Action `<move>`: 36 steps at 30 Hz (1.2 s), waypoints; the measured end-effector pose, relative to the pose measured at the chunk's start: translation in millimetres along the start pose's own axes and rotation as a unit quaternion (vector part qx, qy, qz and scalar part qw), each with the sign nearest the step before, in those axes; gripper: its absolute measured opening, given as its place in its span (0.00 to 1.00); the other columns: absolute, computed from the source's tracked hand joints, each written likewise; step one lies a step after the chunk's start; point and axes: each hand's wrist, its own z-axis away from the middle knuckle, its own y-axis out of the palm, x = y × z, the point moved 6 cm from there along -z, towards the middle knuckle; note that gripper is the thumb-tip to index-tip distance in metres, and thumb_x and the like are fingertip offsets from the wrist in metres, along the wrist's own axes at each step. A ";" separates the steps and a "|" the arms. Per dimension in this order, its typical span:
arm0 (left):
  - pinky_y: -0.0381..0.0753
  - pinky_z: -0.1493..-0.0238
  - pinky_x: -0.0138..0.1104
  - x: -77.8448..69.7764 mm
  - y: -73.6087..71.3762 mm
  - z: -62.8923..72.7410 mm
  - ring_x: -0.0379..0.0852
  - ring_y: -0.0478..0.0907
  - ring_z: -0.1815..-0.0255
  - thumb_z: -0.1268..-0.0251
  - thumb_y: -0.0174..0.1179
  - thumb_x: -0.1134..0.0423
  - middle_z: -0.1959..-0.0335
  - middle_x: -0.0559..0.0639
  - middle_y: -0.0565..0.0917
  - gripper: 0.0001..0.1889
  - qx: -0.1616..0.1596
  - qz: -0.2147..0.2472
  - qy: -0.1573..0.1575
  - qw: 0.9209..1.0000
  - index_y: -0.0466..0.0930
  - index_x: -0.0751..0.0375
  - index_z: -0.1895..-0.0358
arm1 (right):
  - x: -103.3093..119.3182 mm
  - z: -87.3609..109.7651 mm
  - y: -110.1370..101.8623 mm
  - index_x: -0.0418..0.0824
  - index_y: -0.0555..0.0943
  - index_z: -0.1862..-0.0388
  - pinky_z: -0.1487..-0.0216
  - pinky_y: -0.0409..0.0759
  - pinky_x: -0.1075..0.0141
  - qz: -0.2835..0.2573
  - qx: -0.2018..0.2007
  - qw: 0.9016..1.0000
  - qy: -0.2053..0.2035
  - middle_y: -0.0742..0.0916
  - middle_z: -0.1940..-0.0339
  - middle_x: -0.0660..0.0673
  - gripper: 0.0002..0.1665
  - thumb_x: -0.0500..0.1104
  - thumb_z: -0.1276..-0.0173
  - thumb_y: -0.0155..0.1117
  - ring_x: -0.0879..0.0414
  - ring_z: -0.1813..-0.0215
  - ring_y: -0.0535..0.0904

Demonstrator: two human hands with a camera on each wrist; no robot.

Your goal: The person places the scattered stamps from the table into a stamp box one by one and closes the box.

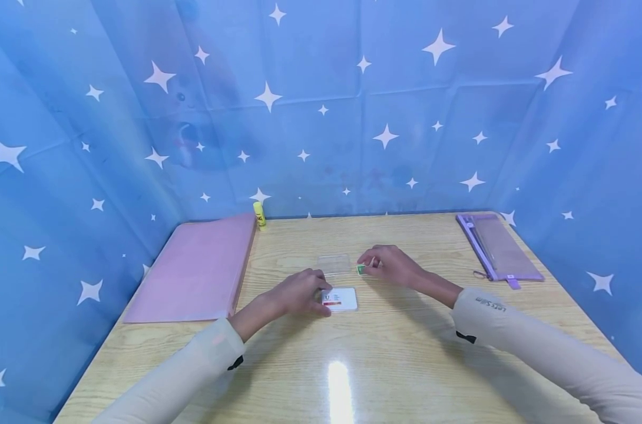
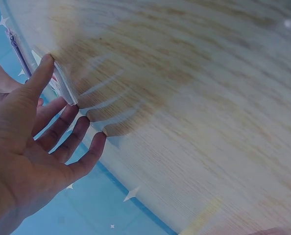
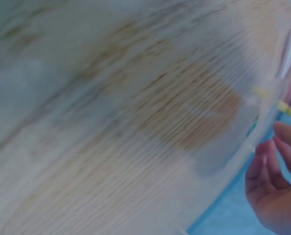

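On the table lies a flat white rectangular case with a red strip and small print on its left end. My left hand holds that end, thumb on the near edge and fingers at the far edge; the left wrist view shows the case edge-on between thumb and fingertips. Behind it rests a clear plastic rectangle, like a shallow lid. Just right of this, my right hand pinches a small green square piece with a pale border. In the right wrist view the fingers are curled and the piece is barely visible.
A pink folder covers the table's left side, with a yellow glue stick upright at its far corner. A purple zip pouch lies at the far right. Starry blue cloth hangs along the back and sides.
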 end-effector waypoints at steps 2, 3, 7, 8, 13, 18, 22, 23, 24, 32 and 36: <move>0.77 0.53 0.33 0.1 -0.4 0.3 0.41 0.75 0.56 0.43 0.79 0.48 0.51 0.48 0.84 0.29 0.000 0.001 0.000 1.000 0.87 0.58 0.40 | -2.6 0.0 0.6 0.33 0.88 0.50 0.62 0.82 0.65 -0.003 -0.001 1.000 0.006 0.88 0.62 0.44 0.12 0.35 0.30 0.72 0.54 0.62 0.85; 0.77 0.53 0.34 0.0 -0.6 0.5 0.41 0.75 0.56 0.43 0.79 0.48 0.51 0.48 0.84 0.29 0.000 0.001 0.000 1.000 0.87 0.58 0.40 | -4.0 0.0 1.2 0.33 0.88 0.50 0.62 0.81 0.65 -0.004 -0.001 1.000 0.008 0.88 0.61 0.44 0.12 0.34 0.31 0.72 0.54 0.62 0.84; 0.77 0.53 0.33 -0.3 -1.1 0.7 0.41 0.75 0.56 0.43 0.79 0.48 0.52 0.47 0.84 0.29 0.000 0.002 -0.001 1.000 0.87 0.58 0.40 | -8.6 -1.1 3.3 0.32 0.88 0.49 0.61 0.81 0.64 -0.009 -0.001 1.000 0.016 0.87 0.61 0.42 0.13 0.34 0.31 0.73 0.56 0.63 0.82; 0.77 0.54 0.33 -0.4 -1.0 0.7 0.41 0.75 0.56 0.43 0.79 0.48 0.52 0.48 0.84 0.29 0.001 0.002 -0.002 1.000 0.87 0.58 0.40 | -9.6 -1.4 3.9 0.32 0.88 0.49 0.61 0.80 0.64 -0.010 0.000 1.000 0.018 0.87 0.61 0.43 0.13 0.35 0.31 0.73 0.56 0.64 0.82; 0.77 0.54 0.33 -0.6 -1.2 0.8 0.42 0.76 0.55 0.43 0.79 0.48 0.51 0.48 0.84 0.30 0.002 0.002 -0.004 1.000 0.87 0.58 0.40 | -14.7 -3.1 7.3 0.31 0.87 0.48 0.59 0.80 0.63 -0.018 0.013 0.999 0.027 0.86 0.63 0.45 0.14 0.35 0.31 0.72 0.58 0.65 0.79; 0.78 0.52 0.34 -0.4 -1.5 1.4 0.42 0.77 0.53 0.42 0.78 0.48 0.49 0.48 0.84 0.30 0.003 0.004 -0.007 1.000 0.86 0.59 0.39 | -18.3 -3.7 10.0 0.30 0.87 0.48 0.56 0.80 0.63 -0.028 0.026 0.999 0.038 0.86 0.65 0.46 0.14 0.35 0.29 0.71 0.58 0.64 0.78; 0.78 0.51 0.34 -0.5 -1.7 1.4 0.43 0.77 0.53 0.42 0.78 0.47 0.49 0.49 0.84 0.30 0.002 0.005 -0.005 1.000 0.86 0.59 0.39 | -19.4 -3.9 11.6 0.30 0.87 0.48 0.54 0.81 0.63 -0.033 0.033 0.998 0.042 0.87 0.63 0.46 0.13 0.34 0.29 0.69 0.58 0.62 0.80; 0.78 0.51 0.35 -0.4 -1.8 1.3 0.43 0.77 0.53 0.42 0.78 0.48 0.49 0.49 0.84 0.30 0.002 0.005 -0.005 1.000 0.86 0.59 0.39 | -19.5 -4.1 12.0 0.30 0.87 0.48 0.54 0.81 0.63 -0.033 0.034 0.998 0.041 0.87 0.63 0.46 0.13 0.33 0.29 0.68 0.58 0.61 0.81; 0.78 0.51 0.35 -0.4 -1.8 1.3 0.43 0.77 0.53 0.42 0.78 0.48 0.49 0.49 0.84 0.30 0.002 0.005 -0.005 1.000 0.86 0.59 0.39 | -19.6 -4.3 12.4 0.30 0.87 0.48 0.54 0.81 0.64 -0.033 0.035 0.998 0.041 0.88 0.62 0.46 0.13 0.33 0.29 0.68 0.57 0.60 0.82; 0.78 0.51 0.34 0.7 0.7 0.3 0.42 0.76 0.53 0.43 0.78 0.47 0.50 0.48 0.84 0.30 0.002 0.003 -0.005 1.000 0.87 0.58 0.39 | -18.2 -3.6 12.8 0.32 0.87 0.48 0.56 0.82 0.60 -0.006 0.027 0.999 0.046 0.87 0.62 0.46 0.15 0.38 0.30 0.72 0.55 0.61 0.82; 0.78 0.52 0.34 0.8 0.1 0.2 0.42 0.77 0.53 0.43 0.78 0.47 0.50 0.48 0.84 0.30 0.000 0.003 -0.005 1.000 0.86 0.59 0.39 | -19.2 -2.1 12.1 0.34 0.88 0.49 0.53 0.84 0.57 0.011 0.017 0.998 0.056 0.87 0.59 0.44 0.17 0.43 0.32 0.76 0.54 0.58 0.84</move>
